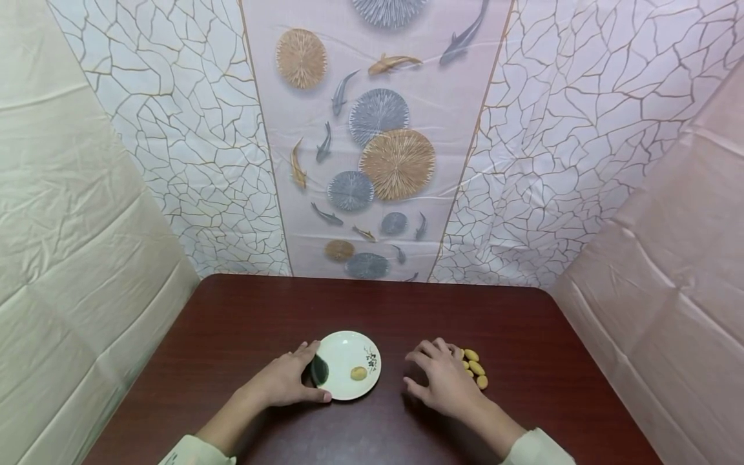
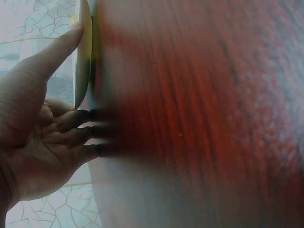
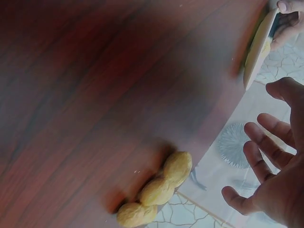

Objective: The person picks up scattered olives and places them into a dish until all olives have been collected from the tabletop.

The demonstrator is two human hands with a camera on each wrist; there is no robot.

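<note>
My left hand (image 1: pixel 285 380) holds the left edge of a round white plate (image 1: pixel 343 385), its thumb on the near rim and its forefinger at the far-left rim. In the left wrist view, the thumb of this left hand (image 2: pixel 35 128) touches the plate's edge (image 2: pixel 81 71). On the plate lies one small yellow potato (image 1: pixel 358 373). To its right, my right hand (image 1: pixel 444 381) hovers over the table with loosely bent fingers and nothing in them. Beside that hand sits a group of small potatoes (image 1: pixel 476 367), partly hidden by it; three potatoes (image 3: pixel 156 191) show in the right wrist view.
The dark reddish-brown table (image 1: pixel 279 310) has a glossy wood grain. A patterned cloth wall (image 1: pixel 372 226) with fish and round motifs stands behind it. Pale cloth sides hang at the left (image 1: pixel 87 258) and right (image 1: pixel 657 271).
</note>
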